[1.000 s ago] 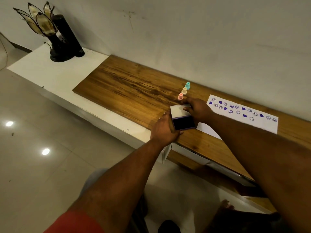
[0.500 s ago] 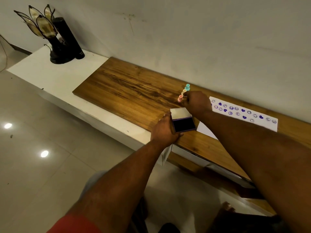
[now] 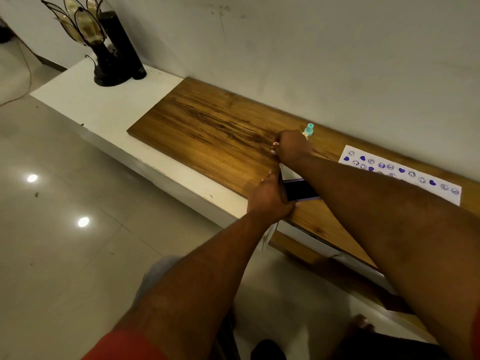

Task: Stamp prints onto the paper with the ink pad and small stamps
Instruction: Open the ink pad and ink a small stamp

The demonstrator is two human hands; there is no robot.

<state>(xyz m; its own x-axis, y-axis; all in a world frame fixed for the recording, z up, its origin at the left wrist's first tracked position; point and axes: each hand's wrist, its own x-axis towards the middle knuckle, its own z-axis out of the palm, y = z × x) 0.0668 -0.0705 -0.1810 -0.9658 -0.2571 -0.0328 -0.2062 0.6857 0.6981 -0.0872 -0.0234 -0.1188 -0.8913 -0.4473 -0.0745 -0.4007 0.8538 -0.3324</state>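
My left hand (image 3: 268,197) grips the open ink pad (image 3: 298,189) at the wooden board's front edge, with the dark pad facing up. My right arm crosses over the ink pad. My right hand (image 3: 291,146) is curled over the row of small stamps behind the pad. Bits of the pink stamp (image 3: 273,151) show at its fingertips. The teal stamp (image 3: 308,129) stands upright just behind the hand, and a pale stamp (image 3: 305,136) is mostly hidden by it. The white paper strip (image 3: 400,172) with several purple prints lies to the right, partly under my arm.
The wooden board (image 3: 213,131) lies on a low white cabinet (image 3: 104,110) against the wall. A dark petal-shaped lamp (image 3: 98,55) and a black cylinder (image 3: 124,48) stand at the cabinet's far left. Below the board is tiled floor (image 3: 65,242), with my legs beneath.
My right hand has moved left from beside the ink pad's lid, over the stamp row, and closed there. The pink stamp is no longer standing free. My left hand still holds the ink pad.
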